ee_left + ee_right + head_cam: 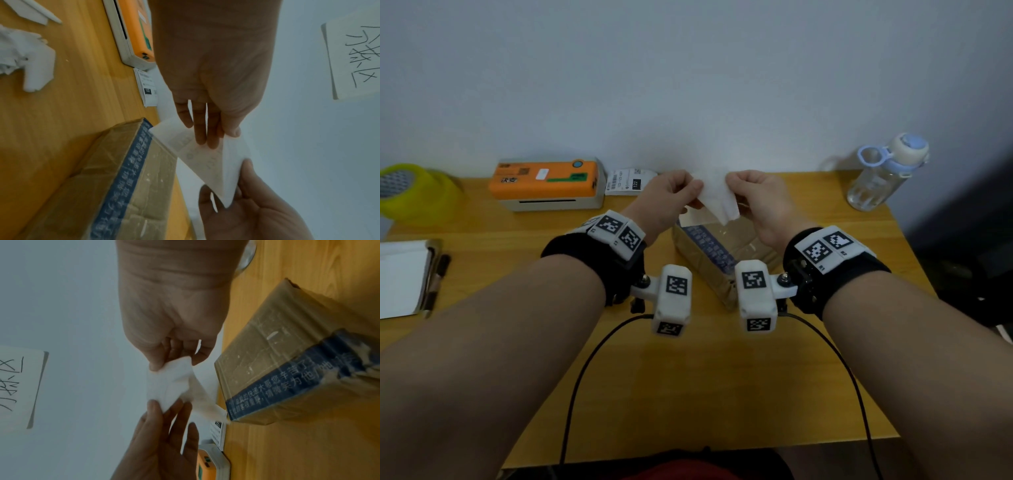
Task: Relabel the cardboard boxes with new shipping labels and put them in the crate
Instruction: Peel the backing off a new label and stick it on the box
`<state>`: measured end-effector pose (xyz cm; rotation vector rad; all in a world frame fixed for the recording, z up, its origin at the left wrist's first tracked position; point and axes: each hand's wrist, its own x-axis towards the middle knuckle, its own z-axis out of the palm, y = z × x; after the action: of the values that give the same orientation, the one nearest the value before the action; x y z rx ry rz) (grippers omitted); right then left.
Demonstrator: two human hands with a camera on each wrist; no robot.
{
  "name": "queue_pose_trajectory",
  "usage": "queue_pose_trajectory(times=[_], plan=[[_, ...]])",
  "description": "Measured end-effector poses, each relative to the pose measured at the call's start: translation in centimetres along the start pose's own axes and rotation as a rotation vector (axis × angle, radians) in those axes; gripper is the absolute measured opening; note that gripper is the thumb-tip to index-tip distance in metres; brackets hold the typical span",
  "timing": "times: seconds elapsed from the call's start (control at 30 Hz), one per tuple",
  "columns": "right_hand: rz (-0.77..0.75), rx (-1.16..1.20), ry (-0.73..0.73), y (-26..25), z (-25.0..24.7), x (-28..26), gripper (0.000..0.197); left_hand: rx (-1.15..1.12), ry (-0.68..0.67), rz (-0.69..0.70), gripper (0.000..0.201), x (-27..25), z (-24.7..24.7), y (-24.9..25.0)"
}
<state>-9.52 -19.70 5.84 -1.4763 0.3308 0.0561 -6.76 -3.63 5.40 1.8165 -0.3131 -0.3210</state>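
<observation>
A white shipping label (717, 198) hangs in the air between both hands, just above the far end of a brown cardboard box (719, 253) with a blue printed tape strip. My left hand (693, 192) pinches the label's left side, thumb against fingers (199, 129). My right hand (732, 186) pinches the other side, where the paper (170, 384) is creased and folded. Faint print shows through the label (211, 160). The box (102, 178) lies flat on the wooden table (688, 377), and neither hand touches it.
An orange label printer (548, 183) stands at the back left, with printed labels (628, 183) beside it. A water bottle (883, 174) stands back right, a yellow-green roll (410, 192) far left, a notebook with pens (404, 277) left. Crumpled paper scraps (24, 61) lie on the table.
</observation>
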Motion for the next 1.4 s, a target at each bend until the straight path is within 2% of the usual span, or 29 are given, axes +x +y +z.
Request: queue_pose_trajectory(times=[0.17,0.33,0.4,0.53,0.63,0.77,0.93,1.03,1.23,1.4], plan=[[-0.015,0.045,0.044,0.3,0.0,-0.1,0.012,0.008,0.018,-0.015,0.022,-0.2,-0.4,-0.3],[0.059,0.116,-0.059,0.1,0.1,-0.6,0.022,-0.131,0.128,-0.106,0.023,0.0,-0.3,-0.2],[0.06,0.017,-0.098,0.1,0.1,-0.7,0.024,-0.131,0.122,-0.104,0.022,0.0,-0.3,-0.1],[-0.065,-0.204,-0.069,0.5,0.5,-1.0,0.014,-0.08,0.092,-0.097,0.02,-0.2,0.1,0.2],[-0.107,-0.216,0.002,0.8,0.7,-0.7,0.013,-0.121,0.082,-0.105,0.018,-0.4,0.6,0.4],[-0.142,-0.207,0.0,0.7,1.3,-0.9,0.014,-0.123,0.034,-0.077,0.025,-0.5,1.0,0.6],[-0.077,-0.119,-0.017,0.3,0.9,-1.0,0.016,-0.129,0.075,-0.083,0.023,-0.3,0.4,0.3],[-0.022,-0.089,-0.002,0.2,0.5,-1.0,0.016,-0.103,0.015,-0.104,0.025,-0.4,0.1,0.1],[-0.014,-0.151,0.028,0.2,0.4,-0.6,0.019,0.063,0.0,-0.108,0.028,-0.3,-0.9,-0.8],[-0.044,-0.206,0.082,0.5,0.6,0.0,0.019,0.183,0.046,-0.079,0.013,-0.1,-1.1,-1.0]])
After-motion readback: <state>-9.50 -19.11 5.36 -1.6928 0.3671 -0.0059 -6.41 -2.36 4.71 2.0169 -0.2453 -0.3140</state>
